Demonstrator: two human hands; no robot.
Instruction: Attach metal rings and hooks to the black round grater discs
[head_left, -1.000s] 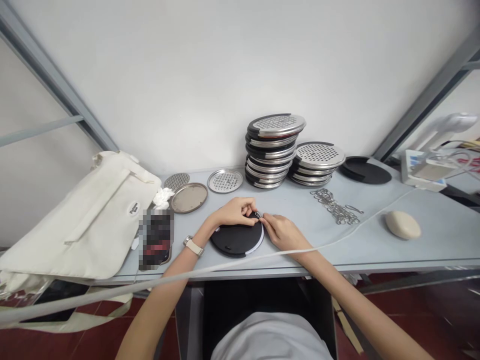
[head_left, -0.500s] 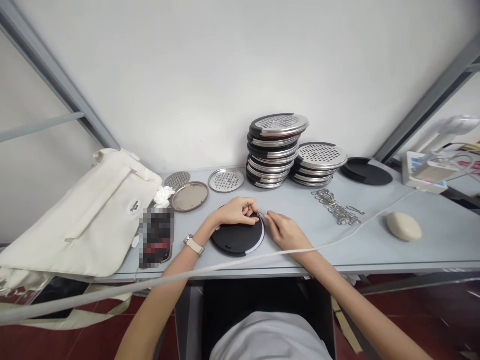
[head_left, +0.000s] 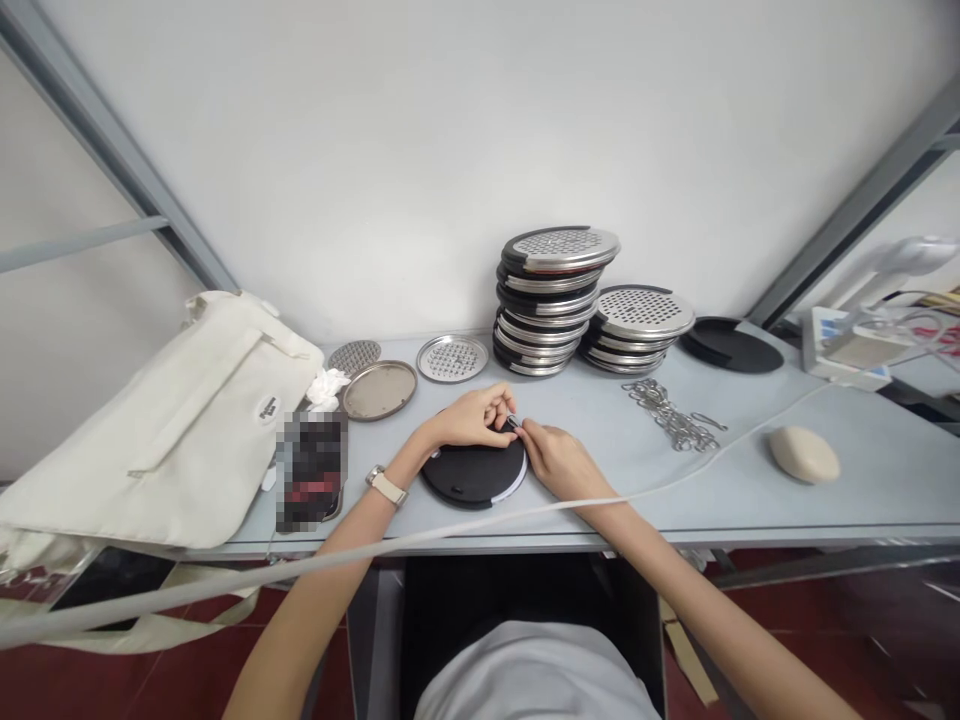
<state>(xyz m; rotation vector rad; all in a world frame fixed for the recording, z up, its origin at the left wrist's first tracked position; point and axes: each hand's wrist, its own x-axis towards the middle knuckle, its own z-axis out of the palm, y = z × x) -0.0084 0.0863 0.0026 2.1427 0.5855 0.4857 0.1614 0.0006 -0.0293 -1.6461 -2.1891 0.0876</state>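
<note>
A black round holder [head_left: 472,478] with a pale metallic edge on its right lies flat on the table in front of me. My left hand [head_left: 474,416] rests over its far side, fingers curled and thumb near the right rim. My right hand [head_left: 561,460] is closed in a pinch just right of the rim. Between the fingertips of both hands is a small metal clip [head_left: 513,422], partly hidden by the fingers. A tangled pile of metal clips [head_left: 675,415] lies to the right of my hands.
Behind stand a tall stack of round graters [head_left: 555,300] and a shorter stack [head_left: 641,325]. Perforated discs [head_left: 452,358], a metal lid [head_left: 379,390], a phone [head_left: 313,470] and a white bag [head_left: 172,430] are left. A white cable [head_left: 450,535] crosses in front; a beige block [head_left: 804,454] lies right.
My right fingertips have come closer to my left ones and now meet at the metal clip. The clip sits slightly farther up and left. The holder stays in place.
</note>
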